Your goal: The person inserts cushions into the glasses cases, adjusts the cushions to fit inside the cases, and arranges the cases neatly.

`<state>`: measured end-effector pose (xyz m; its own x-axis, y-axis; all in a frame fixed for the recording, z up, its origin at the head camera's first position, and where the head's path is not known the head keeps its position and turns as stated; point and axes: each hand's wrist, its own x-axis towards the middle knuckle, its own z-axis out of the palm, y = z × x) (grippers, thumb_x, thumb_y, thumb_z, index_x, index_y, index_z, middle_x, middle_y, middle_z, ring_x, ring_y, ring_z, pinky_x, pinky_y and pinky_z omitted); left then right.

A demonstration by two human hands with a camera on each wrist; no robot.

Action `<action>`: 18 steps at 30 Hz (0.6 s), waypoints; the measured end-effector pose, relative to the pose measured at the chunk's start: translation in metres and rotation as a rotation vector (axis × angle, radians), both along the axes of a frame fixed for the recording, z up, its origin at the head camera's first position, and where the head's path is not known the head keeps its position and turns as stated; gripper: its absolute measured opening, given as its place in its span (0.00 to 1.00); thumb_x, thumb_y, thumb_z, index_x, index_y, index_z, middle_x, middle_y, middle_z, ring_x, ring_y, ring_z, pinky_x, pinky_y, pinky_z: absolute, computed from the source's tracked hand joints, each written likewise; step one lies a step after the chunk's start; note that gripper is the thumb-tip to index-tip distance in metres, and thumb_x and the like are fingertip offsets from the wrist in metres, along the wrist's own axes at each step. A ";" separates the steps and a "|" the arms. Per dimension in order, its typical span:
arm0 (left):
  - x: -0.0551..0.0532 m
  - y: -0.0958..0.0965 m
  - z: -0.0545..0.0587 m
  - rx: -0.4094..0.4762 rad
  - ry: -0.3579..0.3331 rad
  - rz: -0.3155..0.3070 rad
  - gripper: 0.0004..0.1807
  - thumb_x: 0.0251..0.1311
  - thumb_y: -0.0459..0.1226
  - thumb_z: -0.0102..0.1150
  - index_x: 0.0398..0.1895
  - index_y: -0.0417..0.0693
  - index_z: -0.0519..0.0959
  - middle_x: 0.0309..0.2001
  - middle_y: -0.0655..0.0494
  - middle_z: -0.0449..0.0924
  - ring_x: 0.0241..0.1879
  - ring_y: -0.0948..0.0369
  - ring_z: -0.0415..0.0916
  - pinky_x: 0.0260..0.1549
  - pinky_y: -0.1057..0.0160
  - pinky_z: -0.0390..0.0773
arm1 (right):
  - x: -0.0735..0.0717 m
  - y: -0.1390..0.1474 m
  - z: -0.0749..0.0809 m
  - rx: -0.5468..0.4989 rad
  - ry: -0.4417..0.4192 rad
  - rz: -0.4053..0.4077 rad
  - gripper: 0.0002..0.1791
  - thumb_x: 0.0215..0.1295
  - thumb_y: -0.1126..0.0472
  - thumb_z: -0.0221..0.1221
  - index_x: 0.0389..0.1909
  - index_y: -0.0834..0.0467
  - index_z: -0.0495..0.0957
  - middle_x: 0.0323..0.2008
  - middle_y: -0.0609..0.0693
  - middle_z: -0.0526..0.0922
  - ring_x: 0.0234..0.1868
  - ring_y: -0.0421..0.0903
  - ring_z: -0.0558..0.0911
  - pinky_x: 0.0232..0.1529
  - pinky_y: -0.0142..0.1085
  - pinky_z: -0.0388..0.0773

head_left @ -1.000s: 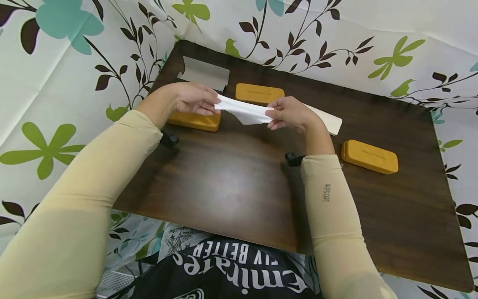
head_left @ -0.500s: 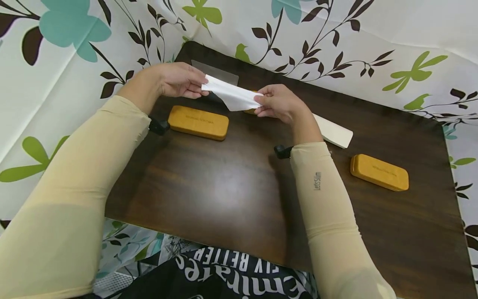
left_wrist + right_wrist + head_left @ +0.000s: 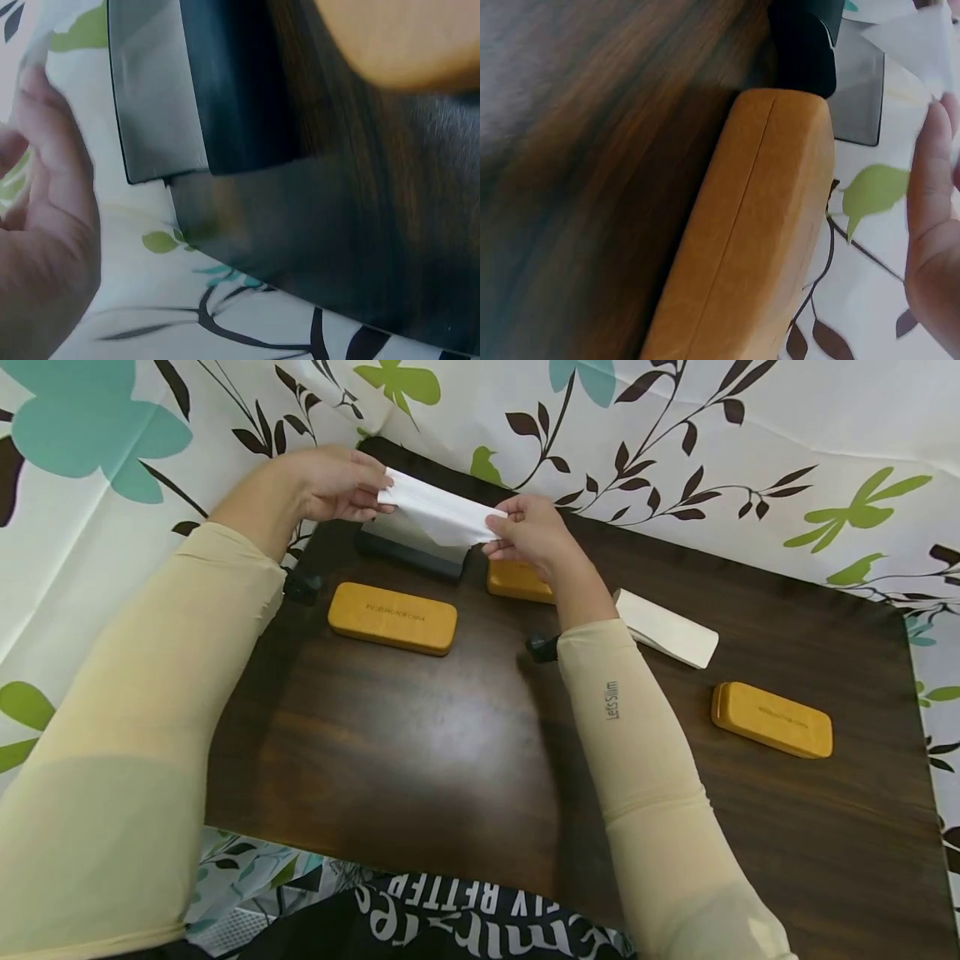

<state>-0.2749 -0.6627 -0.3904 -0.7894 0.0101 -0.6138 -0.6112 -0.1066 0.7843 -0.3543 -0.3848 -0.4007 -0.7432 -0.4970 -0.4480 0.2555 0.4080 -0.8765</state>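
Observation:
A white cloth (image 3: 442,510) is stretched between my two hands at the far left of the table. The left hand (image 3: 326,485) pinches its left end, and the right hand (image 3: 532,531) pinches the right end. Under the cloth, partly covered in the head view, stands a dark box (image 3: 408,557) with a flat grey panel (image 3: 157,97). Just below the right hand lies a yellow-orange case (image 3: 742,225), partly hidden by that hand in the head view. Another yellow-orange case (image 3: 392,618) rests nearer me, lettering on top.
A cream, flat, folded-looking piece (image 3: 669,628) lies right of my right forearm. Beyond it, toward the right, sits a further yellow-orange case (image 3: 772,720). The dark wooden table (image 3: 420,793) ends at a leaf-patterned curtain (image 3: 675,435) along the back.
Both hands have moved away from me and leftward with the cloth, which now hangs over the dark box. The near-left yellow-orange case has come into full view.

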 end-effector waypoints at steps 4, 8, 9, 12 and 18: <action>-0.001 -0.005 -0.005 -0.111 0.039 0.049 0.18 0.73 0.39 0.56 0.62 0.48 0.69 0.45 0.54 0.77 0.35 0.63 0.82 0.31 0.70 0.82 | 0.003 -0.014 -0.004 -0.028 0.080 -0.003 0.13 0.72 0.63 0.59 0.53 0.63 0.72 0.41 0.56 0.77 0.29 0.48 0.86 0.33 0.32 0.85; 0.003 -0.008 -0.017 -0.263 0.001 -0.003 0.24 0.75 0.41 0.52 0.70 0.47 0.64 0.49 0.55 0.70 0.40 0.65 0.76 0.34 0.71 0.82 | 0.010 -0.026 -0.015 0.061 0.128 0.087 0.12 0.73 0.62 0.59 0.51 0.61 0.71 0.38 0.54 0.74 0.30 0.47 0.86 0.36 0.33 0.85; 0.004 -0.008 -0.020 -0.300 -0.006 -0.022 0.25 0.76 0.41 0.51 0.71 0.46 0.63 0.49 0.55 0.69 0.40 0.65 0.74 0.35 0.71 0.82 | 0.012 -0.028 -0.017 0.101 0.146 0.117 0.12 0.73 0.61 0.59 0.52 0.60 0.71 0.38 0.53 0.74 0.30 0.47 0.86 0.36 0.34 0.85; 0.006 -0.009 -0.027 -0.396 -0.030 -0.071 0.26 0.76 0.42 0.51 0.71 0.45 0.63 0.48 0.56 0.67 0.41 0.65 0.71 0.38 0.71 0.82 | 0.016 -0.033 -0.023 0.228 0.224 0.194 0.13 0.74 0.59 0.59 0.54 0.59 0.72 0.40 0.51 0.74 0.29 0.44 0.84 0.37 0.33 0.83; 0.010 -0.013 -0.031 -0.629 -0.032 -0.200 0.27 0.76 0.44 0.50 0.72 0.41 0.65 0.39 0.58 0.71 0.34 0.66 0.71 0.34 0.71 0.78 | 0.019 -0.039 -0.026 0.373 0.350 0.305 0.15 0.78 0.58 0.53 0.60 0.59 0.73 0.44 0.52 0.79 0.33 0.46 0.81 0.38 0.34 0.80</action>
